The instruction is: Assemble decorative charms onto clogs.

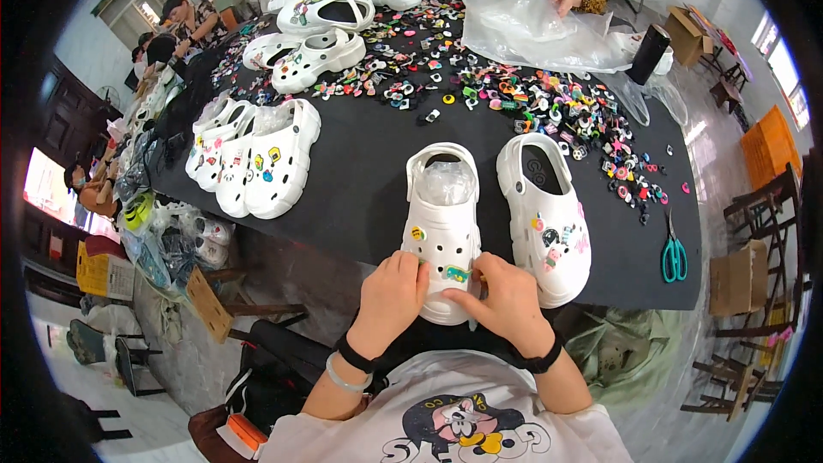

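Observation:
In front of me a white clog (pixel 439 219) sits at the table's near edge, its toe toward me and a clear plastic bag stuffed in its opening. A yellow charm (pixel 417 233) sits in one of its holes. My left hand (pixel 390 302) is closed on the clog's left side by the toe. With my right hand (pixel 512 298) I pinch a small green shoe charm (pixel 456 273) against the toe top, between thumb and fingers. To the right, apart from my hand, stands a matching white clog (pixel 561 266) with several charms on it.
Loose charms (pixel 566 111) cover much of the black table (pixel 360 180). Teal-handled scissors (pixel 674 259) lie at the right. Decorated clogs (pixel 266 163) stand at the left, more at the back. A black cylinder (pixel 649 53) stands beside clear plastic (pixel 523 26). Other people sit around.

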Demonstrator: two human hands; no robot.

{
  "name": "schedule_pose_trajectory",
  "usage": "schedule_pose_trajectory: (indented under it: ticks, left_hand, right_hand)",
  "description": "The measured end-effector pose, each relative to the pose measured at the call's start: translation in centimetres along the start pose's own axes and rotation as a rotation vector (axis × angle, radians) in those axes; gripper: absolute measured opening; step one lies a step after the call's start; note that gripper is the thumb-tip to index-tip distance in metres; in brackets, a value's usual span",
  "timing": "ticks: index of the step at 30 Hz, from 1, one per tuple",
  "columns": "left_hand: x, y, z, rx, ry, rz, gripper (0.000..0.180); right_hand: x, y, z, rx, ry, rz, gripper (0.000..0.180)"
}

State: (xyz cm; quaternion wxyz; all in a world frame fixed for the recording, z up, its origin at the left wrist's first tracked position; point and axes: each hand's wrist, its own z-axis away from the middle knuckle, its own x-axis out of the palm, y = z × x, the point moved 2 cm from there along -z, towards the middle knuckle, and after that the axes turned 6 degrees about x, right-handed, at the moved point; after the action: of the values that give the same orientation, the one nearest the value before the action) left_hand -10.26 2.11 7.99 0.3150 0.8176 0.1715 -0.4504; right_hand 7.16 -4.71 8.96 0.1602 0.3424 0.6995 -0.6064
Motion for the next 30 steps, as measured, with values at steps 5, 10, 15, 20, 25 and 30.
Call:
schedule_pose_trajectory:
  ticks: [5, 10, 15, 20, 25, 30]
  left_hand:
    - [0.0, -1.4, -0.4, 0.120, -0.001, 0.023, 0.012]
    - [-0.2, -2.0, -0.4, 0.172, -0.011, 0.075, 0.012]
    - [0.2, -3.8, -0.2, 0.103, -0.008, 0.392, 0.015]
    - [0.2, -4.7, 0.0, 0.016, -0.013, 0.512, 0.012]
    - [-0.1, -5.4, -0.2, 0.000, -0.069, 0.613, 0.013]
    - [-0.3, -6.0, -0.5, -0.034, -0.174, 0.707, 0.018]
  right_hand:
    - [1.1, -0.4, -0.8, -0.027, -0.023, 0.154, 0.036]
    - [2.0, 1.1, -1.3, -0.179, 0.081, 0.319, 0.028]
    - [1.7, 2.4, -1.5, 0.189, -0.085, -0.362, 0.029]
    - [2.0, 1.8, -1.1, 0.112, -0.035, -0.287, 0.026]
    - [2.0, 1.6, -1.3, -0.004, 0.005, -0.171, 0.024]
    - [1.8, 1.5, -1.0, 0.041, -0.010, -0.229, 0.021]
